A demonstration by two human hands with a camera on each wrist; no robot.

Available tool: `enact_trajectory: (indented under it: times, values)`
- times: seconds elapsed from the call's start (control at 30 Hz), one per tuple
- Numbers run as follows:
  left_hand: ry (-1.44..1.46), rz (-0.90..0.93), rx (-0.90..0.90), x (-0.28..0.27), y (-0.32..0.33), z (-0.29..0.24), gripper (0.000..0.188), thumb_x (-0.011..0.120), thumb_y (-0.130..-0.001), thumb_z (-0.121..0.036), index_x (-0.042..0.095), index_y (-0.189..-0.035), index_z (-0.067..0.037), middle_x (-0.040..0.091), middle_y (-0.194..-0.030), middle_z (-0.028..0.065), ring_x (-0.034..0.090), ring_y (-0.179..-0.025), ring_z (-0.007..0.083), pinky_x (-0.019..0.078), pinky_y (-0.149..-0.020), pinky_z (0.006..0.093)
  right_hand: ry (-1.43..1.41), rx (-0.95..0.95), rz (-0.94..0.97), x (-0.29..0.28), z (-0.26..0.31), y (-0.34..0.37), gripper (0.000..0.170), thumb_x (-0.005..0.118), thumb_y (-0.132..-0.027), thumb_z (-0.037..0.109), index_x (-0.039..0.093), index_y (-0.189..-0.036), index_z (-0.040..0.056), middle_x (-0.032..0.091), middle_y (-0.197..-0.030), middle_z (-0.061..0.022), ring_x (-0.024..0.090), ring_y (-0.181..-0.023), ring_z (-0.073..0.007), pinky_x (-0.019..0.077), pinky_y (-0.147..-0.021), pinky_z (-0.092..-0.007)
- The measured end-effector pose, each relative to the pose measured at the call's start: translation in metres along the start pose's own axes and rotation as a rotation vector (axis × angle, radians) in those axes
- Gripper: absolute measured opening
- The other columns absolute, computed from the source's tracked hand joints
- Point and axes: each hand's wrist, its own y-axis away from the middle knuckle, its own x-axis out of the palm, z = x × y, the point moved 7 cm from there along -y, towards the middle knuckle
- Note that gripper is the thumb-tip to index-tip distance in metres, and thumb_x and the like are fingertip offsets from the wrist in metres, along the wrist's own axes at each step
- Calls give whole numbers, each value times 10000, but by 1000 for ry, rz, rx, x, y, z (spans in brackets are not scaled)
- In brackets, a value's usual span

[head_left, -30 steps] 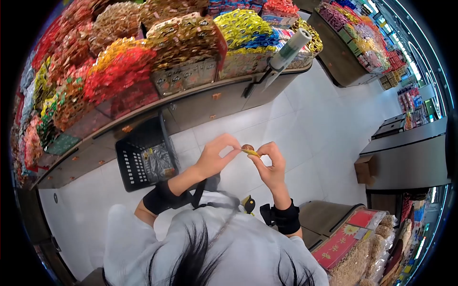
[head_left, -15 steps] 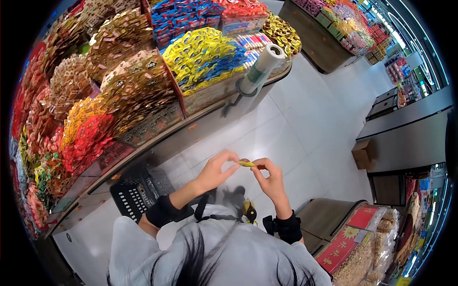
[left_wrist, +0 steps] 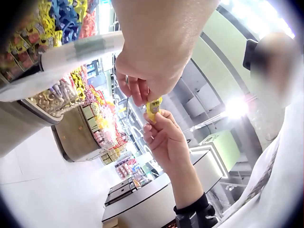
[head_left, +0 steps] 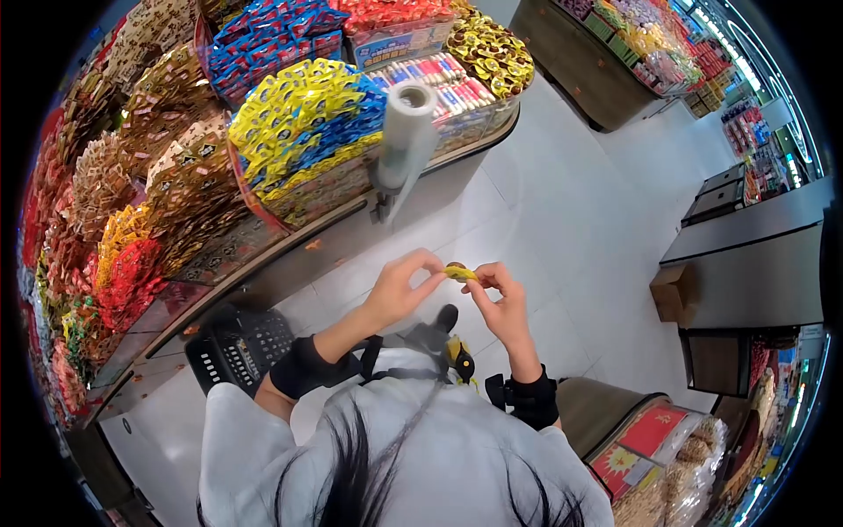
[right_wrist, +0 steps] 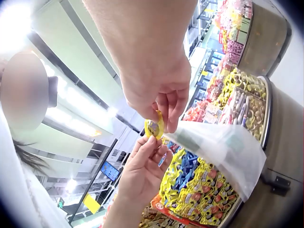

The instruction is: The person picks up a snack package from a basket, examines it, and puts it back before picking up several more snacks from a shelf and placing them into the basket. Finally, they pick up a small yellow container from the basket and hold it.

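In the head view a small yellow-wrapped candy (head_left: pixel 459 273) with a brown round middle is held up between both hands, in front of the chest. My left hand (head_left: pixel 404 285) pinches one end of the wrapper between thumb and forefinger. The other end is gripped by the thumb and fingers of my right hand (head_left: pixel 500 309). The left wrist view gives the candy (left_wrist: pixel 154 107) between the fingertips of both hands. From the right wrist, its yellow edge and a greyish middle show on the candy (right_wrist: pixel 154 127).
A counter (head_left: pixel 325 233) piled with wrapped sweets curves along the left, with a roll of clear plastic bags (head_left: pixel 407 136) upright at its edge. A black basket (head_left: pixel 241 347) is on the floor at the left. A cardboard box (head_left: pixel 671 293) is at the right; packaged goods (head_left: pixel 672 465) fill a lower-right stand.
The head view has turned, so the counter, bag roll and basket have shifted left. Both hands keep their pinch on the candy, nearly in the same spot before the chest.
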Motion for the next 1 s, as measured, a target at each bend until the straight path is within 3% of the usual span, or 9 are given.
enact_trajectory:
  times: [0.13,0.37,0.43,0.53,0.77,0.83,1.0]
  values:
    - [34,15,-13,62,-61,-5,87,604,-759,-29,557,-827,-2,558,-761,67,548,-725,153,423,-658,259,32,-41,-23,-74,-28,-26,80,588,-748,0,536,-808,-8,601,-721,-65,578,-619,-127,462,-603,-234]
    - [60,-17,-6,134,-147,3,77,605,-754,-25,561,-813,-3,557,-747,56,554,-691,148,434,-649,263,-37,-47,46,-162,-65,-76,105,610,-719,-21,537,-794,-9,603,-810,-78,567,-659,-119,459,-621,-227]
    - [66,-35,-27,142,-166,14,83,602,-766,-33,555,-830,-9,560,-754,38,553,-693,129,439,-654,259,-32,-43,93,-175,-69,-93,106,609,-718,-25,537,-793,-9,602,-805,-75,564,-665,-115,459,-624,-225]
    - [357,57,-236,161,-196,49,93,594,-777,-39,528,-841,-24,567,-756,24,558,-709,106,454,-688,248,-70,-54,132,-193,-88,-120,113,609,-719,-26,537,-803,-6,604,-806,-72,563,-670,-112,459,-633,-226]
    - [364,110,-150,169,-287,75,173,600,-797,-59,521,-947,-24,557,-883,25,546,-822,96,453,-741,252,-112,-46,194,-228,-137,-206,88,569,-771,-32,497,-810,1,595,-844,-92,571,-733,-129,446,-681,-251]
    - [471,106,-163,170,-318,84,206,603,-791,-49,523,-978,-20,557,-921,32,542,-860,99,455,-768,262,-107,-38,179,-235,-147,-241,72,576,-747,-27,519,-782,-1,605,-792,-74,566,-683,-118,451,-647,-239]
    - [425,149,-158,167,-386,98,252,610,-768,-29,525,-1004,-21,559,-955,44,550,-862,107,466,-777,270,-35,-50,236,-248,-157,-320,57,577,-736,-21,529,-759,0,602,-702,-51,556,-609,-108,446,-592,-229]
